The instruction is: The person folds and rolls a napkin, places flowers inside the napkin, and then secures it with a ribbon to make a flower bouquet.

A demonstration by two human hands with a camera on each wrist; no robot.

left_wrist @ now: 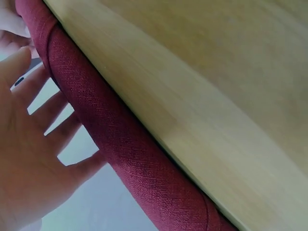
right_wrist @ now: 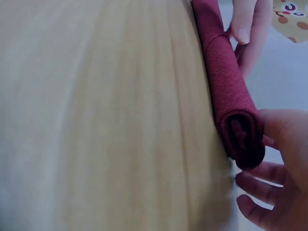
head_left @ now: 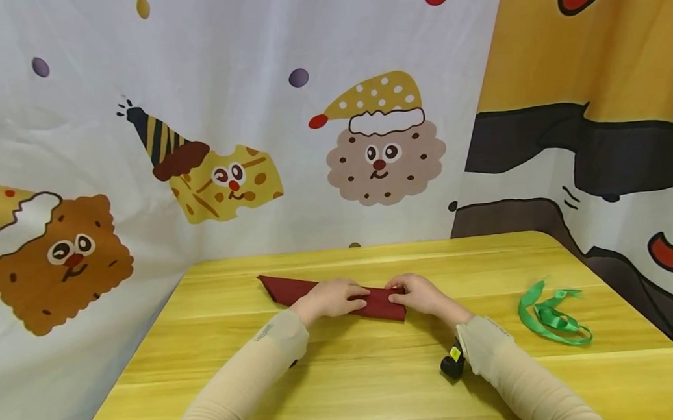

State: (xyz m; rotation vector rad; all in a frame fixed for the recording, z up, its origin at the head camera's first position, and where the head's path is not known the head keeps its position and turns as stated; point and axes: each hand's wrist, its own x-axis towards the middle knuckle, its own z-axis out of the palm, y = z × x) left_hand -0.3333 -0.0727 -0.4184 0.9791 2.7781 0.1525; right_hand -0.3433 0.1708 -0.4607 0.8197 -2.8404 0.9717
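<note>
A dark red cloth [head_left: 378, 303], rolled into a tube, lies across the table, with a pointed flap at its left end. In the right wrist view the spiral end of the roll [right_wrist: 239, 137] faces the camera. My left hand [head_left: 332, 298] rests on the middle of the roll; the left wrist view shows its fingers [left_wrist: 79, 168] spread fairly straight, touching the cloth. At the right end, my right hand [head_left: 421, 293] holds the roll between thumb and fingers, the other fingers loosely bent. The roll hides some fingertips.
A loose green ribbon [head_left: 555, 318] lies in a tangle on the right side of the wooden table [head_left: 372, 389]. Behind the table's far edge hangs a cartoon-printed curtain [head_left: 291, 232]. A small black device [head_left: 453, 366] hangs at my right wrist.
</note>
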